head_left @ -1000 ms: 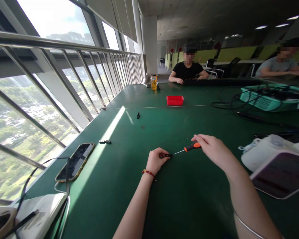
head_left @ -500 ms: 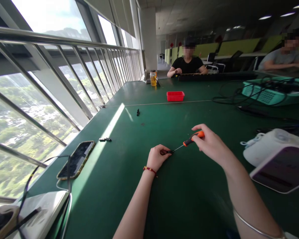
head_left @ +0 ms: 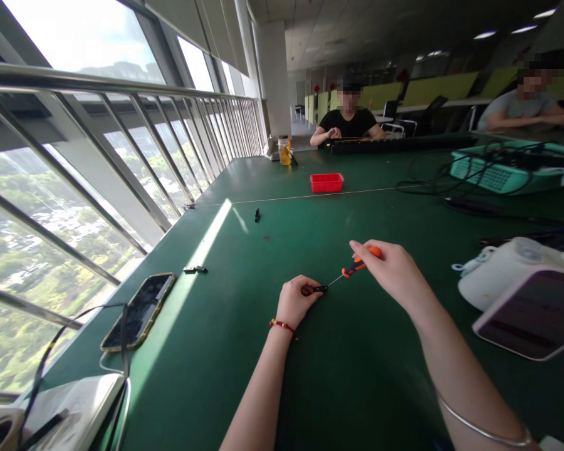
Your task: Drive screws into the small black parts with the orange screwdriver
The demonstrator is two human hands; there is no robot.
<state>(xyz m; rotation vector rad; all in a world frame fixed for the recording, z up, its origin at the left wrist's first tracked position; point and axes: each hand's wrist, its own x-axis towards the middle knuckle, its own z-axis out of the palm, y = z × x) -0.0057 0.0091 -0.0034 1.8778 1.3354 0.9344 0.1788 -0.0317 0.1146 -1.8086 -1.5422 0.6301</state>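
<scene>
Low over the green tabletop, my left hand point(head_left: 297, 298) pinches a small black part point(head_left: 320, 289) between thumb and fingers. The fingers hide much of that part, so its kind does not show. My right hand point(head_left: 389, 268) is closed around the orange and black handle of a screwdriver point(head_left: 352, 269). Its thin shaft slants down to the left, and the tip meets the black part. Further off on the table lie two other small black pieces, one upright-looking piece point(head_left: 257, 215) and one flat piece point(head_left: 195, 270).
At the left are a phone point(head_left: 139, 311), cables and a white box point(head_left: 75, 407). A red tray point(head_left: 327, 183) and a jar point(head_left: 284, 151) stand further back. To the right are a teal basket point(head_left: 489, 171) with cables and a white device point(head_left: 526, 275). Two people sit across the table.
The thumb and fingers of my right hand have shifted round the screwdriver handle. My left hand keeps its pinch on the black part. The whole view has shifted slightly.
</scene>
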